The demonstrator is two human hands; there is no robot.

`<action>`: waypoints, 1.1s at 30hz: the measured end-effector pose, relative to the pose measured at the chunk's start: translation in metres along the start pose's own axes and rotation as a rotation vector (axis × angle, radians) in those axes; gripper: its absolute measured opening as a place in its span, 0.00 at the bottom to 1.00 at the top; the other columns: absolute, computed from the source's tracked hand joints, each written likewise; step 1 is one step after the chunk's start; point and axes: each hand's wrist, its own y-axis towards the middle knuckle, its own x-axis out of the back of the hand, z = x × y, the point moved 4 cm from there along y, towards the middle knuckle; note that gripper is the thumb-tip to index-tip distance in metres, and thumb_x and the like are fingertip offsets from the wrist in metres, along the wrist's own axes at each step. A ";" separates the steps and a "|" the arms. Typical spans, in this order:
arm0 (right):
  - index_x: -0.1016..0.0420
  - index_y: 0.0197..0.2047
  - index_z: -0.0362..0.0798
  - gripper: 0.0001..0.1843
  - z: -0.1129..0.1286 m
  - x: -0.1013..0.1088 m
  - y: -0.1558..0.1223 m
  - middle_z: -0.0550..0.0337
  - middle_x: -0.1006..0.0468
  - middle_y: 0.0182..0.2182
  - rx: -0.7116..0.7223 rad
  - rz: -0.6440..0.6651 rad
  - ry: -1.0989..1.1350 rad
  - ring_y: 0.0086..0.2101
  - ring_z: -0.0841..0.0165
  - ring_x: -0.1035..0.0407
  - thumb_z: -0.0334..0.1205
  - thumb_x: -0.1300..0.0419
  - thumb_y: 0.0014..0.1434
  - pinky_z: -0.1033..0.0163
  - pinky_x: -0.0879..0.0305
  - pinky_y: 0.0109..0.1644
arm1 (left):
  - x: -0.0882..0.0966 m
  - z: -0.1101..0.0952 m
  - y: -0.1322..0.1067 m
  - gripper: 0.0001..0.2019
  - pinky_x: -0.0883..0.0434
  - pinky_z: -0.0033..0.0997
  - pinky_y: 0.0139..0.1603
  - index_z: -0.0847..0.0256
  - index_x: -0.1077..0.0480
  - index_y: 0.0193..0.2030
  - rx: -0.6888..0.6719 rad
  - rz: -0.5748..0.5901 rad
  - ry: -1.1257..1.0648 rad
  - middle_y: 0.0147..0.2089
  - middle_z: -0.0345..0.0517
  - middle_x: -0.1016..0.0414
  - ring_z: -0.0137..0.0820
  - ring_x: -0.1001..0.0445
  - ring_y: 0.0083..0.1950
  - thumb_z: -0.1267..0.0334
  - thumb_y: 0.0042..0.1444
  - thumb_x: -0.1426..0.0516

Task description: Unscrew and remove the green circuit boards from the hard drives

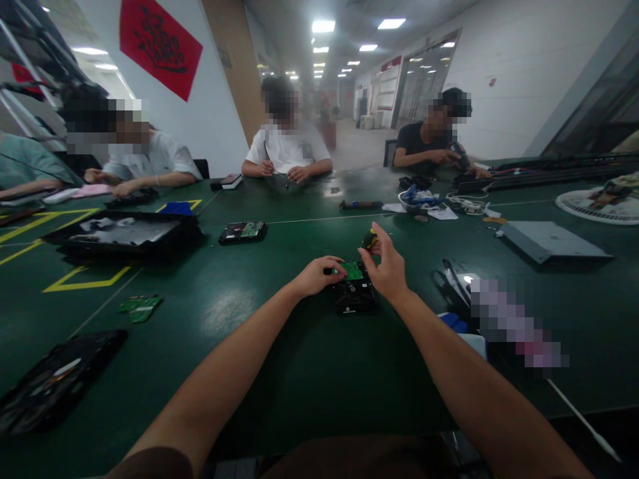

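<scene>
A black hard drive (355, 297) with a green circuit board (353, 270) on top lies on the green table (299, 359) in front of me. My left hand (317, 275) is closed on the drive's left edge and steadies it. Above the board, my right hand (385, 265) is closed around a screwdriver with a yellow and black handle (369, 239), held upright with its tip toward the board.
Another hard drive (242, 231) lies further back, a black tray (124, 236) at the left, loose green boards (140, 307) nearby. A grey case (552, 241) and cables (464, 203) sit at the right. Three people work at the far side.
</scene>
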 end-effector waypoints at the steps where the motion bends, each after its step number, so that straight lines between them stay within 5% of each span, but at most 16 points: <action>1: 0.49 0.75 0.58 0.37 0.000 0.000 0.000 0.50 0.30 0.66 -0.001 -0.001 0.001 0.51 0.57 0.23 0.43 0.40 0.68 0.47 0.20 0.54 | 0.000 0.000 0.000 0.05 0.36 0.48 0.69 0.58 0.18 0.42 -0.002 0.001 -0.001 0.61 0.52 0.26 0.40 0.28 0.63 0.64 0.60 0.35; 33: 0.47 0.74 0.57 0.35 0.006 0.003 0.001 0.48 0.27 0.59 0.000 -0.026 -0.032 0.45 0.57 0.22 0.43 0.41 0.67 0.45 0.19 0.49 | 0.001 -0.002 -0.001 0.06 0.36 0.49 0.69 0.56 0.18 0.44 -0.015 0.017 0.034 0.62 0.51 0.26 0.40 0.28 0.64 0.64 0.60 0.36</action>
